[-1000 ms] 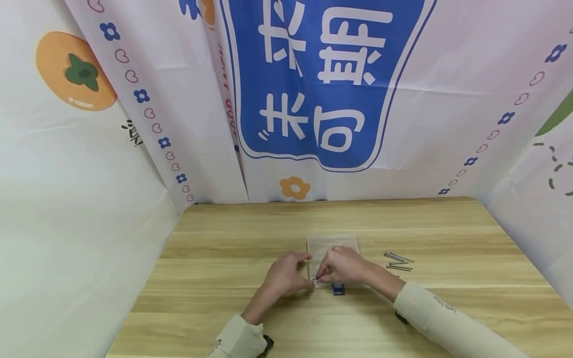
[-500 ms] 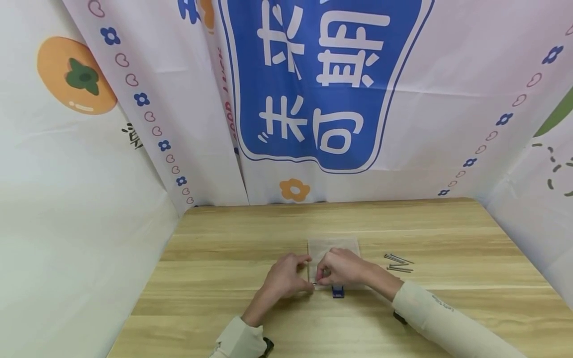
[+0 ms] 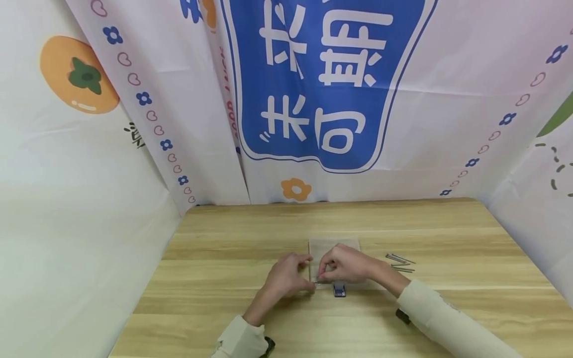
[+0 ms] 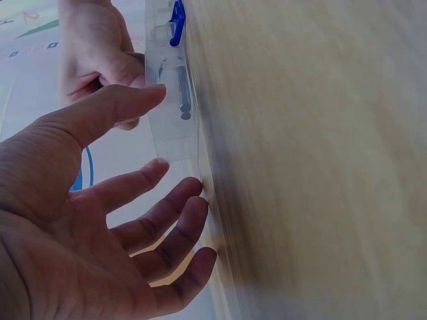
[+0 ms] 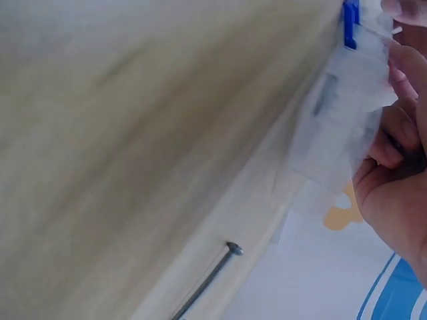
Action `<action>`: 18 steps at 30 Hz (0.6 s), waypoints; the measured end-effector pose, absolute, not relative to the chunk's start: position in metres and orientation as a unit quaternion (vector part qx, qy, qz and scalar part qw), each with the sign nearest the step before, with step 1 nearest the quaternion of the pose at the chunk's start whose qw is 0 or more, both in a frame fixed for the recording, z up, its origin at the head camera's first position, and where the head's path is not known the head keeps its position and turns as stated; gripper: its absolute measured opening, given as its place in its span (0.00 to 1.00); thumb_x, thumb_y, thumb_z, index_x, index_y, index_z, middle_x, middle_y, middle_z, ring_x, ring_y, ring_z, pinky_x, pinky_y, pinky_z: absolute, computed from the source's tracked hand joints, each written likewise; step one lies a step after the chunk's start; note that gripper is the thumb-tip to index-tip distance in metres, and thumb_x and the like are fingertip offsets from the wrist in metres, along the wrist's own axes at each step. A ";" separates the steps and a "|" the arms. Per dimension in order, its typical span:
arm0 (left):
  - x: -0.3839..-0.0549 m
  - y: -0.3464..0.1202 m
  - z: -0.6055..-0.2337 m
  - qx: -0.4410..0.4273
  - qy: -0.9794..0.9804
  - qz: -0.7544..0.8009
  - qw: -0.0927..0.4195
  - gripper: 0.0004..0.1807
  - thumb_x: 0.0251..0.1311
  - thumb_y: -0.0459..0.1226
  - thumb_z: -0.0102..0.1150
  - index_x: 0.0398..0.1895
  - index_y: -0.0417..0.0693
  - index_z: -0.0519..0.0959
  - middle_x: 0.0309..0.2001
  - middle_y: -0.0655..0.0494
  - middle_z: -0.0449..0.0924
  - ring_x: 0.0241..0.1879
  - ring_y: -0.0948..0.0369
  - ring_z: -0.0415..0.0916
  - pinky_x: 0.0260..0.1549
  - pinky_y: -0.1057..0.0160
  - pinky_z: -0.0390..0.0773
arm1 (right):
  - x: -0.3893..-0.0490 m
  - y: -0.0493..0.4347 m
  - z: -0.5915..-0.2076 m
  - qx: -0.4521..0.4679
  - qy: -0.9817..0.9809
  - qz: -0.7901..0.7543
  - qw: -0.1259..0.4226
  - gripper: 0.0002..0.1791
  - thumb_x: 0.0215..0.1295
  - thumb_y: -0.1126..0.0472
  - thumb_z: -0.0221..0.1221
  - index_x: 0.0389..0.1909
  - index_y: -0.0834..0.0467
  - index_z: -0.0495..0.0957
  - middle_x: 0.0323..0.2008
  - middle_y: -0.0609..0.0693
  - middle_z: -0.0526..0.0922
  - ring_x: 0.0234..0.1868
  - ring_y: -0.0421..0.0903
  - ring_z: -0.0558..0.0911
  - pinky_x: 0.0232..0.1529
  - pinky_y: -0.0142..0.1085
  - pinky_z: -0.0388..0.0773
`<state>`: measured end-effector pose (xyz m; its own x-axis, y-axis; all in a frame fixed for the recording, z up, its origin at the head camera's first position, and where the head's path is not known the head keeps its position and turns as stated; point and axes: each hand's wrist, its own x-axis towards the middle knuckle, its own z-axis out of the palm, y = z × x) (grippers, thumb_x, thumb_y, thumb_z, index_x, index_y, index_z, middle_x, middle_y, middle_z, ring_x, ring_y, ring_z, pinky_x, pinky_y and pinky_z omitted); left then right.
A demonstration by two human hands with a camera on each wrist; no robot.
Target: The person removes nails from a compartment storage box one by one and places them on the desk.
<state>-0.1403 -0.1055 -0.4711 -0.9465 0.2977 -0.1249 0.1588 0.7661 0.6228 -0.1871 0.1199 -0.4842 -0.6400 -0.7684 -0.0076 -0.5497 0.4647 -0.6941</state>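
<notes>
A clear, frosted plastic box (image 3: 333, 244) with a blue latch (image 3: 339, 290) on its front lies mid-table. In the left wrist view, a nail (image 4: 185, 100) shows through its wall. My left hand (image 3: 286, 276) is at the box's left side, thumb by the front corner, fingers spread and loosely bent; in the left wrist view some fingertips rest near the table. Above the box's front left part, my right hand (image 3: 346, 263) has thumb and fingers curled together. Silver metal shows just below its fingertips; whether they pinch a nail is hidden.
Several loose nails (image 3: 400, 262) lie on the wooden table (image 3: 233, 248) to the right of the box; one nail (image 5: 210, 280) appears close up in the right wrist view. A printed white cloth (image 3: 210, 164) hangs behind the table and at both sides.
My right hand's fingertips have lifted slightly and drawn back from the box's front left corner. My left hand stays put beside the box.
</notes>
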 end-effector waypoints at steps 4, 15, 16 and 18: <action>-0.140 -0.106 -0.471 0.124 0.934 0.318 0.107 0.41 0.43 0.39 0.88 0.66 0.48 0.84 0.52 0.48 0.86 0.49 0.53 0.80 0.51 0.46 0.83 | -0.188 0.124 -0.472 -0.391 0.836 -0.355 0.147 0.04 0.73 0.56 0.69 0.39 0.51 0.91 0.19 0.35 0.69 0.20 0.29 0.59 0.25 0.24 0.58; -0.140 -0.105 -0.470 0.112 0.931 0.329 0.114 0.42 0.42 0.39 0.88 0.67 0.49 0.84 0.54 0.47 0.85 0.50 0.53 0.79 0.54 0.45 0.82 | -0.189 0.169 -0.452 -0.352 0.855 -0.366 0.105 0.05 0.73 0.57 0.69 0.37 0.52 0.90 0.18 0.36 0.62 0.20 0.30 0.57 0.24 0.27 0.58; -0.140 -0.105 -0.470 0.112 0.930 0.331 0.114 0.42 0.42 0.39 0.88 0.67 0.49 0.84 0.54 0.47 0.85 0.51 0.52 0.80 0.54 0.44 0.82 | -0.188 0.175 -0.452 -0.346 0.858 -0.365 0.104 0.05 0.73 0.57 0.69 0.38 0.53 0.90 0.18 0.36 0.61 0.20 0.30 0.57 0.24 0.27 0.58; -0.140 -0.106 -0.470 0.113 0.929 0.334 0.115 0.42 0.42 0.39 0.88 0.67 0.49 0.83 0.54 0.47 0.85 0.51 0.51 0.80 0.55 0.43 0.82 | -0.186 0.188 -0.453 -0.335 0.863 -0.363 0.103 0.06 0.73 0.56 0.69 0.38 0.54 0.90 0.17 0.36 0.61 0.19 0.30 0.56 0.23 0.27 0.56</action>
